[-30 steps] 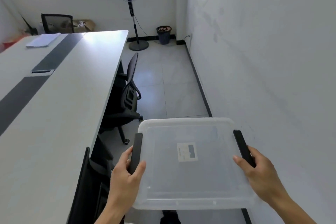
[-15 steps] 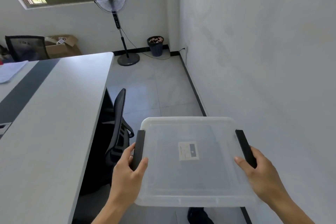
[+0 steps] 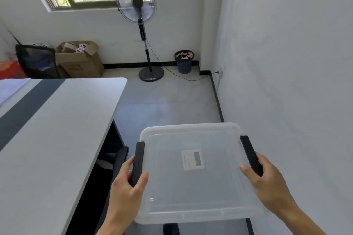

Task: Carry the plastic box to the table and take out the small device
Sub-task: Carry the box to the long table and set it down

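Observation:
I hold a translucent plastic box (image 3: 193, 187) with a closed lid and a small label in front of me, above the floor. My left hand (image 3: 127, 187) grips its black left latch and my right hand (image 3: 267, 183) grips the black right latch. The box hangs to the right of the long white table (image 3: 49, 139), apart from its edge. The box's contents cannot be made out through the cloudy lid, so the small device is hidden.
A black office chair (image 3: 118, 160) is tucked under the table beside the box. A standing fan (image 3: 142, 25), a bin (image 3: 184, 62) and a cardboard box (image 3: 80, 61) stand by the far wall. A white wall runs close on my right.
I have walked forward along the table with the box held the same way; the table's far end, fan and bin are now closer, and the chair has slid back beside my left hand.

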{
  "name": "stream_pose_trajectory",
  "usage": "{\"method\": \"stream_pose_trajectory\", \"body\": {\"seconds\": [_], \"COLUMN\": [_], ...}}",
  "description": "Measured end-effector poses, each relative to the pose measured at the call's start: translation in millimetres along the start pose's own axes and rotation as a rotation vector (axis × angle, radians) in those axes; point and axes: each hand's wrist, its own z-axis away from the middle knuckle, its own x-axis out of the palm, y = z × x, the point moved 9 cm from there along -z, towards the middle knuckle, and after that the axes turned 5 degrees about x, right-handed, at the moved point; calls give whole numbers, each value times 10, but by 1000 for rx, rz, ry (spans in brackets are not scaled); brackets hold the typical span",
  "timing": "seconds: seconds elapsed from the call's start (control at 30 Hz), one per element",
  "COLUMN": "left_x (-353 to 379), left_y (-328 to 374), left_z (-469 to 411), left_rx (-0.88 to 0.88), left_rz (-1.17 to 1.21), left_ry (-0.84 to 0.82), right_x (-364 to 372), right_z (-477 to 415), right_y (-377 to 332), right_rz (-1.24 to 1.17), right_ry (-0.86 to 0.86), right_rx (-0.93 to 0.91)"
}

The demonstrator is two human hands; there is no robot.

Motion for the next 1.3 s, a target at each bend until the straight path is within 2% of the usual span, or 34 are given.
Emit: {"method": "stream_pose_trajectory", "body": {"seconds": [0.23,0.4,0.63,0.97,1.3], "left_x": [282,307,556,833,279], "left_y": [50,336,588,749,494], "left_z": [-1731,-3068,-4602,-6551,-7647], "left_rx": [-3,19,14,-76,-233], "left_rz": [9,-24,-52,-69,-62], "left_ry": [-10,2,1,234,548], "right_x": [476,703,1074,1775,3150], "right_z": [-1555,-2603,-4132,-6679,-8073], "right_y": [-599,-1332,-1939,-2917,-4315], "right_rz": [-6,1,-30,52,179], "right_ry": [-4,10,-32,-229,-473], "right_rx": [5,3,-8,-87,-253]}}
